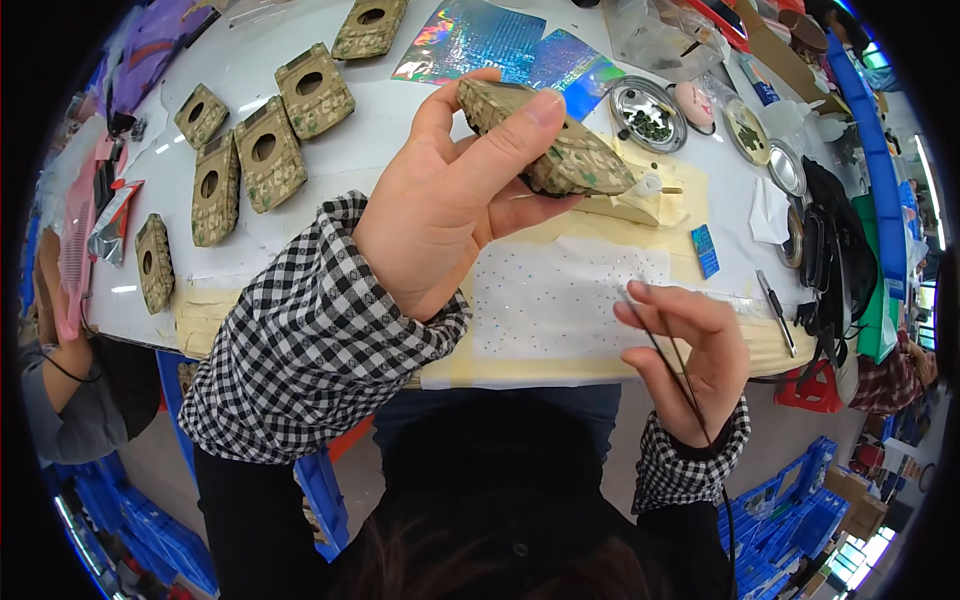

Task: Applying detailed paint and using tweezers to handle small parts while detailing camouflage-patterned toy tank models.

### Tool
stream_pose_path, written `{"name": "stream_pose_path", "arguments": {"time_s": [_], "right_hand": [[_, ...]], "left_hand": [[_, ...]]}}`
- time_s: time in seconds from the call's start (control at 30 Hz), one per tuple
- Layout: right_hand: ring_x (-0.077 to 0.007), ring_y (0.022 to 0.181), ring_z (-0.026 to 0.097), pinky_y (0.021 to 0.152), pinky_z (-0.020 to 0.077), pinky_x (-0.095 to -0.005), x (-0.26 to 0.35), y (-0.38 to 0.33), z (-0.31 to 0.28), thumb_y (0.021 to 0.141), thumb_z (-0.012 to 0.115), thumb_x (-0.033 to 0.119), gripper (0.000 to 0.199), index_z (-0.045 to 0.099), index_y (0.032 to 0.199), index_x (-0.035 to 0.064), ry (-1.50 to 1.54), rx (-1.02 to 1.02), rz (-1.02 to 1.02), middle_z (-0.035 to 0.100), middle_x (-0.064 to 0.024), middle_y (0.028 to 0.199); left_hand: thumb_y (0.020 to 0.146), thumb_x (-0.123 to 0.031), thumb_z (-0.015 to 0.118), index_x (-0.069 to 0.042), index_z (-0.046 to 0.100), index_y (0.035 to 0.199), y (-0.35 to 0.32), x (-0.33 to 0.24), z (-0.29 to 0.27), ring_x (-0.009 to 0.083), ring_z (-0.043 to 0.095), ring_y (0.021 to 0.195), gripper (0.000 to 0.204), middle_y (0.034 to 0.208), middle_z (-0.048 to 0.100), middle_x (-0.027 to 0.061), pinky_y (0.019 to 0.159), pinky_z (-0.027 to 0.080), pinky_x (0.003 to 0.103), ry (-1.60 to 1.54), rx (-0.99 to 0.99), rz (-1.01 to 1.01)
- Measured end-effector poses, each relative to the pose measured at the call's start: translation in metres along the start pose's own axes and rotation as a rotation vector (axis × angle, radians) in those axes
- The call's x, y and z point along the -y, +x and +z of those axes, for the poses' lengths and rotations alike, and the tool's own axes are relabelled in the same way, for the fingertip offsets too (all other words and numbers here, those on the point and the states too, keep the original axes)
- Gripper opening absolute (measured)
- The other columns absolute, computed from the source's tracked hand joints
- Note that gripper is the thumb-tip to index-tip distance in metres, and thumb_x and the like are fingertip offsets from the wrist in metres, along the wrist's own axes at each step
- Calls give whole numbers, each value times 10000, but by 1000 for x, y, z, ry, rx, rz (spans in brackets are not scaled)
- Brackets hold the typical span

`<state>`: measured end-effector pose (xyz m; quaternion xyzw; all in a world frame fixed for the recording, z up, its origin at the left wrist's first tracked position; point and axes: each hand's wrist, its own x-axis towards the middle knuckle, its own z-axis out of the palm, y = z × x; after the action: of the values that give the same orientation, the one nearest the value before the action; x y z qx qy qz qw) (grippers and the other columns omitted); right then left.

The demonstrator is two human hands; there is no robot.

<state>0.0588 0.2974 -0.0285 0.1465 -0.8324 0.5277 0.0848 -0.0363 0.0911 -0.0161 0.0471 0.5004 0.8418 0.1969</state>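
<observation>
My left hand (440, 190) is raised above the table, its thumb and fingers closed around a camouflage model tank hull (575, 160), which is tilted. Lower right, my right hand (700, 340) holds thin dark tweezers (668, 345), tips pointing up and left over a white sheet (550, 310). Tiny shiny specks are scattered across that sheet. Whether anything sits between the tweezer tips is too small to tell. Several more camouflage hulls (268, 155) with round holes in their tops lie at the left.
Holographic sheets (475, 45) lie at the back; a small blue piece (705, 251) is right of the white sheet. A metal dish (648, 115) holds dark green bits. A pen-like tool (776, 312) and black bag (835, 220) are at right. Another person's arm (65, 350) is far left.
</observation>
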Motion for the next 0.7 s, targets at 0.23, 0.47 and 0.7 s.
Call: {"name": "stream_pose_path", "arguments": {"time_s": [0.23, 0.47, 0.7], "right_hand": [[-239, 807, 599, 737, 460, -330, -11, 10, 14, 690, 764, 89, 189, 671, 843, 28, 43, 153, -83, 664, -86, 836], [-222, 778, 577, 731, 424, -310, -18, 8, 19, 701, 755, 78, 135, 663, 795, 50, 44, 123, -39, 628, -71, 782], [-221, 766, 573, 719, 420, -310, -21, 8, 18, 706, 754, 88, 130, 661, 791, 57, 75, 154, -50, 619, -71, 782]], "left_hand": [[957, -364, 467, -91, 368, 1286, 2, 1, -1, 125, 534, 1105, 438, 1211, 505, 28, 950, 465, 309, 1, 9, 11], [949, -357, 488, -103, 359, 1292, 0, 3, 0, 135, 540, 1104, 445, 1203, 509, 28, 950, 466, 315, -3, -8, 32], [946, -357, 495, -108, 357, 1299, 1, 4, -3, 136, 537, 1112, 454, 1211, 506, 28, 954, 463, 314, -2, 21, 40]]}}
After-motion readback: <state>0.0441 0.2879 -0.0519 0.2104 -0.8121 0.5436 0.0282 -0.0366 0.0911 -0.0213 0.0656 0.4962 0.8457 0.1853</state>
